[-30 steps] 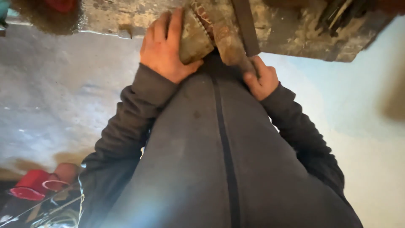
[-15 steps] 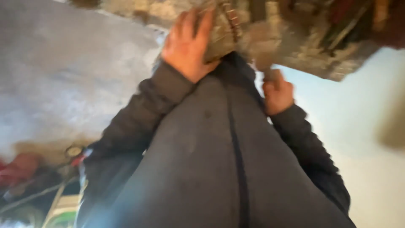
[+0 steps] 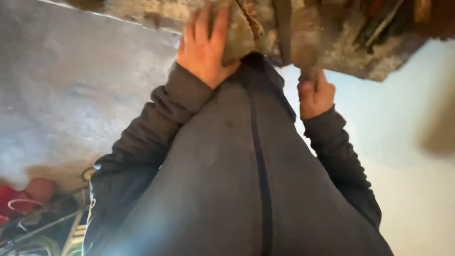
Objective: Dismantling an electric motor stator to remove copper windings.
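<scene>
My left hand (image 3: 205,47) lies flat with its fingers spread on a worn brown-grey lump (image 3: 242,26), perhaps a shoe, at the edge of a rough, dirty work surface (image 3: 142,12). Just right of the lump a dark strap (image 3: 283,23) hangs. My right hand (image 3: 315,95) is lower and further right, closed in a fist around the lower end of a brownish blurred handle-like piece (image 3: 305,47) that hangs from the surface. My dark grey zipped jacket (image 3: 246,180) fills the middle of the view and hides what is below my hands.
Grey concrete (image 3: 61,90) spreads on the left and a pale bluish-white surface (image 3: 407,142) on the right. Red objects (image 3: 19,201) and a metal frame (image 3: 52,227) lie at the bottom left. Cluttered dark items (image 3: 379,23) sit on the work surface at the top right.
My right hand has left the side of the lump, dropped lower and to the right, and closed on the handle-like piece. My left hand has stayed on the lump.
</scene>
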